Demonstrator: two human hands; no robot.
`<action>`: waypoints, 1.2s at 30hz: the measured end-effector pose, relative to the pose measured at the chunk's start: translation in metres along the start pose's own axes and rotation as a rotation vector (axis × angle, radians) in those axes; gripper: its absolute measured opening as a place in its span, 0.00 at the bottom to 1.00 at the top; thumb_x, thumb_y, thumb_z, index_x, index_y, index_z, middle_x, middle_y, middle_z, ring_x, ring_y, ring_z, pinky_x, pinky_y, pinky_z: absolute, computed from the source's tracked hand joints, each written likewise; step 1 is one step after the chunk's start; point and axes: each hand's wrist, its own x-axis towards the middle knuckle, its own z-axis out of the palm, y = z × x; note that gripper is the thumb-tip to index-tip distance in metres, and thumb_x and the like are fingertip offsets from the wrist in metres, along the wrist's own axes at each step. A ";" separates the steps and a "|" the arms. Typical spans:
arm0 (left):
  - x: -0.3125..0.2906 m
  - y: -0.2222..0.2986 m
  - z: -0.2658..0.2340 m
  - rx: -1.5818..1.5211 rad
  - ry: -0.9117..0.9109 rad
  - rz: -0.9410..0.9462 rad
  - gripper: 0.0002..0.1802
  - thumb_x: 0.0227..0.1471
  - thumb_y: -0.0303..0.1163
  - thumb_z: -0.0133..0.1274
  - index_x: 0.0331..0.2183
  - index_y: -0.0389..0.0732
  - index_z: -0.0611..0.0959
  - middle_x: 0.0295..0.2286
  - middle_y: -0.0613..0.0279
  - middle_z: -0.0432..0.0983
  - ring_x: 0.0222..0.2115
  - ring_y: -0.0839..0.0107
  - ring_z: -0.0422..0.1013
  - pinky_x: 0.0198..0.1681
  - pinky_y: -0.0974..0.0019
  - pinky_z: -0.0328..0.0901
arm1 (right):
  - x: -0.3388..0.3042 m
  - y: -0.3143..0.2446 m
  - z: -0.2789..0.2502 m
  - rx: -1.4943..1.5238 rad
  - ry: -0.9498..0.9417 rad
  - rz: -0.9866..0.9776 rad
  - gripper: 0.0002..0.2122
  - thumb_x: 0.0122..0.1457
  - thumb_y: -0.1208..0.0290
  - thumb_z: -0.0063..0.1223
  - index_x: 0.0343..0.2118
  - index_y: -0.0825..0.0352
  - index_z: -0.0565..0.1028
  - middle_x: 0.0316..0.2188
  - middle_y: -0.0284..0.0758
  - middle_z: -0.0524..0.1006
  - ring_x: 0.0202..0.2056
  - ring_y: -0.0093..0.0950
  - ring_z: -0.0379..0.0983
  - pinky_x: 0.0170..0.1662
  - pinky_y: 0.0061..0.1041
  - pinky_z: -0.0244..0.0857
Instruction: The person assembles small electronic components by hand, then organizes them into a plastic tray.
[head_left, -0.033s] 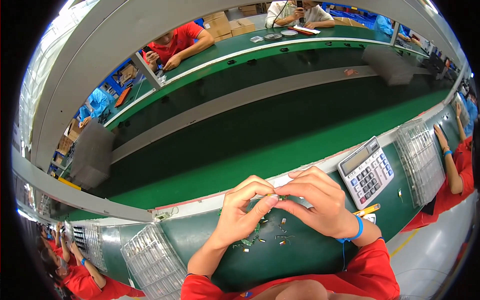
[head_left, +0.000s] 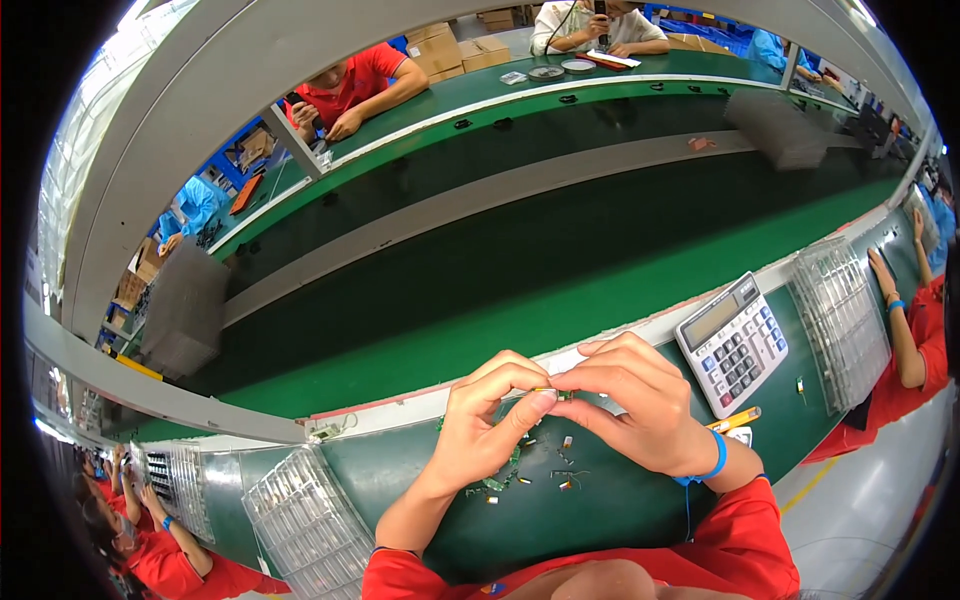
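My left hand (head_left: 485, 420) and my right hand (head_left: 640, 405) meet over the green bench (head_left: 620, 510), fingertips pressed together. Between them they pinch a tiny yellowish component (head_left: 550, 392); most of it is hidden by the fingers. Under the hands several small loose parts (head_left: 525, 470) lie scattered on the bench. A blue band (head_left: 712, 465) circles my right wrist.
A grey calculator (head_left: 735, 345) lies right of my hands, with a yellow pencil (head_left: 738, 418) below it. Clear plastic trays stand at the right (head_left: 845, 320) and lower left (head_left: 310, 525). A dark green conveyor belt (head_left: 520, 280) runs beyond. Other people in red work at both sides and across.
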 end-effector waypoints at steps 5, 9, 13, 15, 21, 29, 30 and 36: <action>-0.002 0.001 0.006 -0.038 0.029 0.005 0.06 0.56 0.24 0.54 0.34 0.31 0.79 0.32 0.58 0.73 0.34 0.71 0.69 0.41 0.68 0.65 | -0.003 0.000 0.001 -0.019 0.047 -0.035 0.14 0.39 0.78 0.71 0.32 0.68 0.79 0.27 0.34 0.79 0.29 0.30 0.74 0.41 0.32 0.73; -0.005 0.000 0.011 -0.073 0.050 0.016 0.06 0.56 0.24 0.53 0.34 0.31 0.79 0.33 0.58 0.73 0.34 0.72 0.69 0.41 0.68 0.65 | -0.004 0.002 0.003 -0.041 0.092 -0.076 0.13 0.39 0.78 0.71 0.30 0.68 0.79 0.25 0.33 0.78 0.27 0.29 0.74 0.40 0.33 0.73; -0.004 0.003 0.015 -0.096 0.087 -0.021 0.05 0.57 0.24 0.53 0.34 0.31 0.79 0.33 0.58 0.72 0.34 0.73 0.69 0.39 0.68 0.66 | -0.003 0.003 0.001 -0.046 0.091 -0.076 0.13 0.39 0.78 0.71 0.30 0.68 0.79 0.25 0.34 0.78 0.27 0.29 0.74 0.39 0.33 0.73; -0.003 0.003 0.011 -0.073 0.080 -0.019 0.06 0.57 0.25 0.53 0.33 0.31 0.79 0.33 0.58 0.72 0.35 0.73 0.69 0.39 0.67 0.66 | -0.003 0.004 0.001 -0.040 0.086 -0.070 0.13 0.39 0.76 0.72 0.30 0.67 0.79 0.25 0.34 0.78 0.28 0.29 0.74 0.39 0.31 0.72; 0.000 0.003 0.004 0.090 -0.002 -0.005 0.04 0.49 0.22 0.59 0.29 0.34 0.80 0.26 0.60 0.76 0.29 0.71 0.71 0.34 0.71 0.65 | 0.003 -0.003 -0.008 0.132 -0.142 0.177 0.15 0.40 0.73 0.72 0.31 0.68 0.79 0.27 0.35 0.79 0.30 0.30 0.74 0.35 0.25 0.68; 0.008 0.014 -0.008 0.302 0.005 0.082 0.05 0.43 0.20 0.61 0.27 0.34 0.82 0.25 0.59 0.76 0.27 0.70 0.72 0.31 0.69 0.66 | 0.002 0.003 -0.013 0.123 -0.128 0.202 0.11 0.45 0.78 0.67 0.34 0.67 0.79 0.30 0.34 0.79 0.31 0.30 0.74 0.35 0.26 0.67; 0.007 0.016 -0.009 0.352 0.028 0.070 0.05 0.42 0.19 0.61 0.26 0.34 0.82 0.25 0.60 0.76 0.27 0.70 0.72 0.31 0.69 0.66 | 0.000 0.007 -0.010 0.127 -0.100 0.181 0.10 0.47 0.75 0.66 0.34 0.67 0.79 0.30 0.34 0.79 0.32 0.31 0.73 0.35 0.27 0.67; 0.003 0.014 0.001 0.574 0.140 0.165 0.04 0.41 0.17 0.59 0.25 0.34 0.80 0.23 0.59 0.75 0.26 0.66 0.69 0.31 0.68 0.63 | -0.008 0.013 -0.002 0.122 -0.094 0.104 0.09 0.55 0.71 0.60 0.36 0.68 0.75 0.32 0.36 0.76 0.35 0.33 0.70 0.38 0.30 0.67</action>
